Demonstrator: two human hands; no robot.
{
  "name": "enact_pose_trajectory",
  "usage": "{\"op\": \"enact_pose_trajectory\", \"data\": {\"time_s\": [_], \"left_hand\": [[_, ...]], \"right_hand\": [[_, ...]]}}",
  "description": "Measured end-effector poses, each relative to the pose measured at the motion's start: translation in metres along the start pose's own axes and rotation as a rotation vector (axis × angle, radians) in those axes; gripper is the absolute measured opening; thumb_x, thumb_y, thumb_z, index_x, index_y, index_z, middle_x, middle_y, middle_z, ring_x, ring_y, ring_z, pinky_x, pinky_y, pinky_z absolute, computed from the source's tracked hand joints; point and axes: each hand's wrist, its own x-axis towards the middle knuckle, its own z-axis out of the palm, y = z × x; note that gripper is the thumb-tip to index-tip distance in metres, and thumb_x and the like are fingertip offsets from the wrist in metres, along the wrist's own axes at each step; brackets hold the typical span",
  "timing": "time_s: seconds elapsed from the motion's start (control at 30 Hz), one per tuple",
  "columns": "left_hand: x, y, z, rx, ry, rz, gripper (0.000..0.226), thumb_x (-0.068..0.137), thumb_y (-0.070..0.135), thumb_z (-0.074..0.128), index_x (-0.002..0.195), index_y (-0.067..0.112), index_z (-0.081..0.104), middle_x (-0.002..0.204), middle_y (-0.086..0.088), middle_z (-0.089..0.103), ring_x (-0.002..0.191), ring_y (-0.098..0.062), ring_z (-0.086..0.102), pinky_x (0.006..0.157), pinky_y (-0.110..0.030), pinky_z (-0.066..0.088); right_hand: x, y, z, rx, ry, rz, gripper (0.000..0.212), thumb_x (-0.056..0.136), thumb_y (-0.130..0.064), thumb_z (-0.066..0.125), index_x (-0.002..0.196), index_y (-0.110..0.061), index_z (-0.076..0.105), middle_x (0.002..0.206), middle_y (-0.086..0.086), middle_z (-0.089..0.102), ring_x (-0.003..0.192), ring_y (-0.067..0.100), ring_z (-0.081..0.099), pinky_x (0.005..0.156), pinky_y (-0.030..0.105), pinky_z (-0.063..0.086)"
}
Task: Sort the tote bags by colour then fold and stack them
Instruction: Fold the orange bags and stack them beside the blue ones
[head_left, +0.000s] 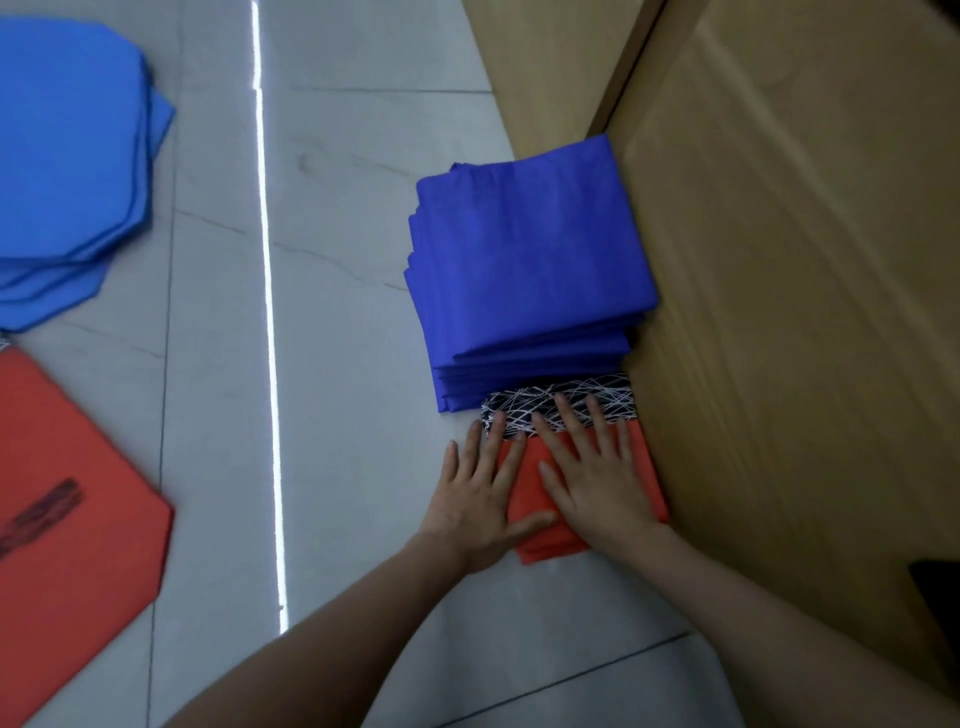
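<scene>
A: Start closest in. What are the hands doing?

B: Both forearms reach in from the bottom edge. The left hand (478, 499) and right hand (597, 478) lie flat side by side, fingers straight and spread, grasping nothing. They press down on the folded orange tote bag (545, 548).

A: Where does that bag sit?

B: On the grey tiled floor (337, 208), with its right edge against the brown cardboard (779, 260). The left hand is partly off its left edge, onto the tile.

A: And the black-and-white part?

B: A patterned band (524, 402) along the bag's far edge, black with white scribbled lines. The fingertips of both hands reach onto it.

A: Beyond that?

B: A stack of dark blue folded bags (524, 260), touching the band's far side and also set against the cardboard. The layered edges show on its left and near sides.

A: Anything over on the left?

B: Near the lower left lies a flat orange bag (93, 571), unfolded, with a dark mark (41, 506) on it; I cannot tell whether that is a handle or print. Farther up is a pile of light blue bags (67, 156), spread flat with edges offset. A bright strip of reflected light (267, 312) runs along the floor between the two sides
</scene>
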Motion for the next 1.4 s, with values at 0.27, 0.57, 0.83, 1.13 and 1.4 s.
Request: {"op": "enact_pose_trajectory", "data": {"time_s": [0.27,0.57,0.83,1.13,1.4], "left_hand": [[-0.09,-0.085,-0.085,0.049,0.081,0.169,0.079,0.091,0.062,0.004,0.135,0.012,0.046,0.146,-0.014,0.039,0.135,-0.028,0.037,0.111,-0.038,0.021],[-0.27,-0.228,-0.079,0.064,0.148,-0.324,0.06,0.081,0.053,0.041,0.123,0.012,0.052,0.13,-0.02,0.052,0.109,-0.035,0.058,0.096,-0.038,0.043],[-0.318,-0.263,-0.043,-0.027,0.087,-0.481,0.111,0.06,0.08,0.027,0.15,0.017,0.012,0.157,-0.013,-0.003,0.145,-0.027,0.01,0.114,-0.041,0.014],[-0.322,-0.264,-0.028,-0.061,0.116,-0.435,0.106,0.064,0.086,0.025,0.146,0.029,-0.01,0.15,0.003,-0.028,0.138,-0.009,-0.026,0.112,-0.029,-0.011],[-0.347,-0.261,-0.038,-0.076,0.14,-0.4,0.091,0.077,0.077,0.03,0.149,0.023,0.019,0.157,-0.001,0.013,0.143,-0.016,0.016,0.114,-0.028,0.01]], "right_hand": [[-0.001,-0.03,-0.081,0.17,0.325,-0.213,0.042,0.091,-0.028,0.038,0.121,-0.012,0.061,0.134,0.013,0.053,0.128,0.03,0.04,0.11,0.047,0.02],[0.057,-0.223,-0.103,-0.043,-0.175,-0.882,0.032,0.099,-0.025,0.036,0.126,-0.015,0.05,0.126,0.005,0.053,0.112,0.027,0.049,0.093,0.037,0.039],[0.056,-0.361,-0.059,0.046,-0.048,-1.064,0.056,0.091,-0.039,0.057,0.136,-0.009,0.045,0.148,0.015,0.036,0.131,0.032,0.038,0.108,0.045,0.03],[0.052,-0.358,-0.022,-0.094,0.149,-1.082,0.056,0.085,-0.048,0.031,0.112,-0.016,0.068,0.123,0.015,0.063,0.108,0.034,0.062,0.075,0.045,0.055],[0.043,-0.362,-0.022,0.047,0.37,-0.966,0.036,0.09,-0.034,0.04,0.086,-0.015,0.07,0.097,0.009,0.073,0.081,0.029,0.071,0.043,0.029,0.051]]}}
